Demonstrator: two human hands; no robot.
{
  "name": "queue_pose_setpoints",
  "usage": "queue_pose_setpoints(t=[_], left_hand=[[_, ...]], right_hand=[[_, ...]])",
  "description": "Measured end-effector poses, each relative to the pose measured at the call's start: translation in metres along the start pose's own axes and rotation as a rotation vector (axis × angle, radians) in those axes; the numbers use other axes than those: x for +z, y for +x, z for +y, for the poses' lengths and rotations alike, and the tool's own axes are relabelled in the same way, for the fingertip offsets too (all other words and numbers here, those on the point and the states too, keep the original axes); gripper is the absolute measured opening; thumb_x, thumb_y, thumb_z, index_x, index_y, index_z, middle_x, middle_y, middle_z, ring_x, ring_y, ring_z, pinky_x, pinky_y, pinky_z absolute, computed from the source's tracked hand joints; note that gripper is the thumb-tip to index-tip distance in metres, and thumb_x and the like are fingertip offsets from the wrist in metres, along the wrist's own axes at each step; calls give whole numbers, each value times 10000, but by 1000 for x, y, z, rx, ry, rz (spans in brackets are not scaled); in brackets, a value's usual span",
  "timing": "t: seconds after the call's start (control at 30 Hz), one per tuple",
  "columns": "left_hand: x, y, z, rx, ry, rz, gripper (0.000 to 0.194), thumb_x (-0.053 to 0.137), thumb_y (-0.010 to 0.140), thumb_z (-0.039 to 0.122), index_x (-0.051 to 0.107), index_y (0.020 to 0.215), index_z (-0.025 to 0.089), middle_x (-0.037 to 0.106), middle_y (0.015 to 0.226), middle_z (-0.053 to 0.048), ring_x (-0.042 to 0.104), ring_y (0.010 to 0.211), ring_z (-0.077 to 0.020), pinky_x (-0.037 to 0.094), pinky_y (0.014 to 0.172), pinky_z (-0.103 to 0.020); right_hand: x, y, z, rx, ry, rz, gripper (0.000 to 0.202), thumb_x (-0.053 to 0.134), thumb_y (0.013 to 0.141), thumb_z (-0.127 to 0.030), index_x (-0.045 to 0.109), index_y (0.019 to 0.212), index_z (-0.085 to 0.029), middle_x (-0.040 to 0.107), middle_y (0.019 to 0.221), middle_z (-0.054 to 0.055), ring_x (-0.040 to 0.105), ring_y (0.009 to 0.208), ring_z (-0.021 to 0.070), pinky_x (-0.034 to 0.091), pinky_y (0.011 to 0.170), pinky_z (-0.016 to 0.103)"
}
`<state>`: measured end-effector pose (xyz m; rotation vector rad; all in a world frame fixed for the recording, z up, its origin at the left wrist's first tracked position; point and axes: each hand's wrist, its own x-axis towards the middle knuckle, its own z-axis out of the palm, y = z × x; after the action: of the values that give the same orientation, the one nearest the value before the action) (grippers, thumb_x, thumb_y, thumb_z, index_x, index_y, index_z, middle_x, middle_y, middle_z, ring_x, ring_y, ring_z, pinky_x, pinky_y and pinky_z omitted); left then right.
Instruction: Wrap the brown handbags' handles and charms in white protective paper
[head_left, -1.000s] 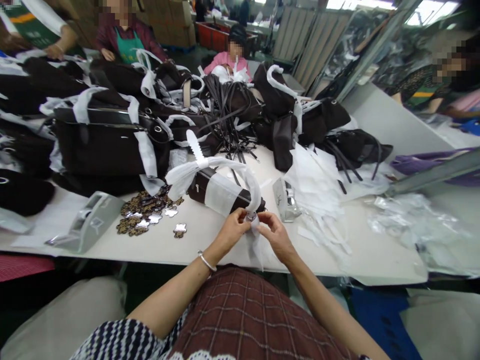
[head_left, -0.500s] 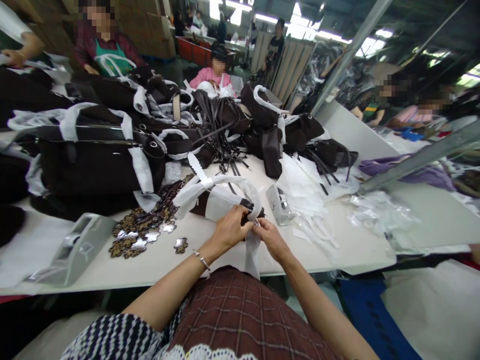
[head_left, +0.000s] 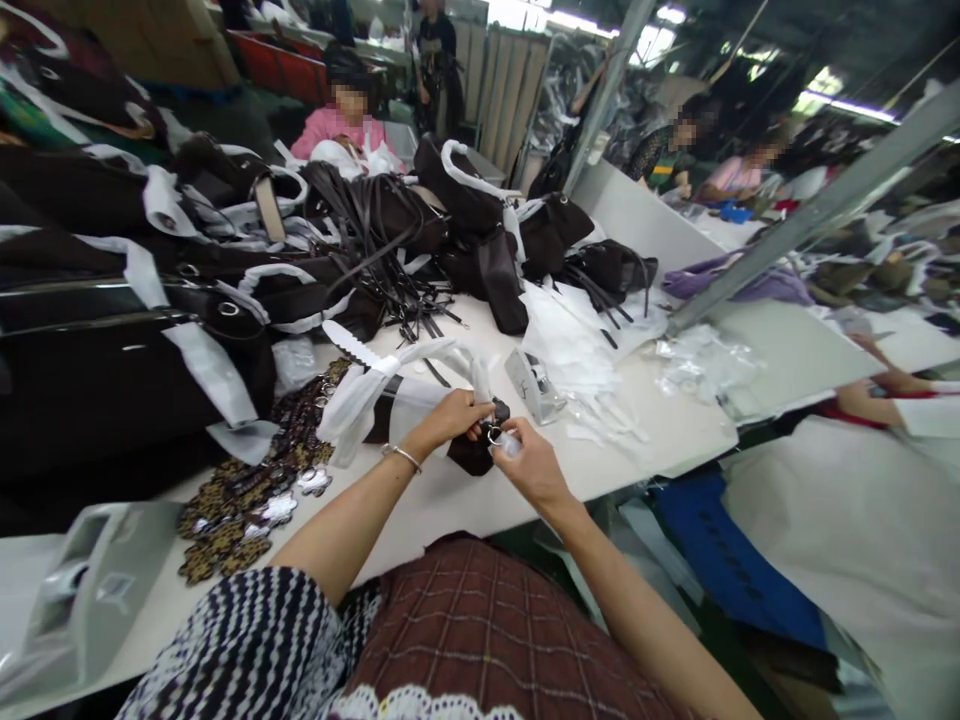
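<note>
White wrapping [head_left: 358, 408] covers the handle of a dark bag [head_left: 471, 457], which lies on the pale table [head_left: 607, 465] at the centre of the frame. A small metal ring [head_left: 494, 436] stands at the near end of this bag, between the two hands. The step in hand appears to be fine fingertip work at the ring.

Recommended handling:
1. Steady the near end of the bag with one hand; let the other make the small movements.
2. Grip with fingertips only, so that the ring can be seen from above.
3. Ease any wrapping past the metal without pulling; it looks thin and could tear or snag.
4. Work over the table, so that a dropped part lands on it.

Hand condition:
- Left hand [head_left: 450, 420]: fingers curled inward, thumb and forefinger closed on a dark tab [head_left: 501, 410] beside the ring. The other fingertips are partly hidden.
- Right hand [head_left: 537, 470]: nearly closed, thumb and forefinger pinching a whitish piece [head_left: 510, 444] just beside the ring. Whether these fingers also grip the ring cannot be told.

Loose flower-shaped pieces [head_left: 232, 520] lie at lower left, well apart from both hands.
</note>
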<state>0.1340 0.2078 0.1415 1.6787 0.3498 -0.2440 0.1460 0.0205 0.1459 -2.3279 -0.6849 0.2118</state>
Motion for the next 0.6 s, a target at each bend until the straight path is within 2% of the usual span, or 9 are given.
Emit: queue_pose_setpoints(t=[0.1,0.17,0.3,0.6], left_hand=[[-1,3,3,0,5,-22,229,589,862,280,615,695,125,596,480,-6,574,405,-128,466,439,-211],[-2,6,4,-7,27,-26,223,570,868,263,615,703,119,589,477,-1,575,404,-127,472,439,-210],[-6,12,2,-10,36,-49,224,558,870,267,606,710,118,593,489,-4,584,408,-134,475,428,-214],[-9,20,-6,7,-2,-85,231,548,887,291,657,795,110,614,520,-13,609,443,-136,498,460,-216]], right_hand=[[4,1,2,-84,-76,40,316,594,802,-276,632,1106,-198,696,1070,99,643,1003,254,481,907,367],[5,3,4,-92,-94,33,325,609,826,-312,649,1121,-181,699,1109,115,644,1049,262,478,951,377],[3,6,4,-86,-95,1,361,618,853,-377,659,1159,-191,710,1129,104,661,1050,255,493,954,367],[4,11,-8,44,-133,42,304,605,819,-304,709,1096,-233,746,1061,58,690,992,244,513,902,341]])
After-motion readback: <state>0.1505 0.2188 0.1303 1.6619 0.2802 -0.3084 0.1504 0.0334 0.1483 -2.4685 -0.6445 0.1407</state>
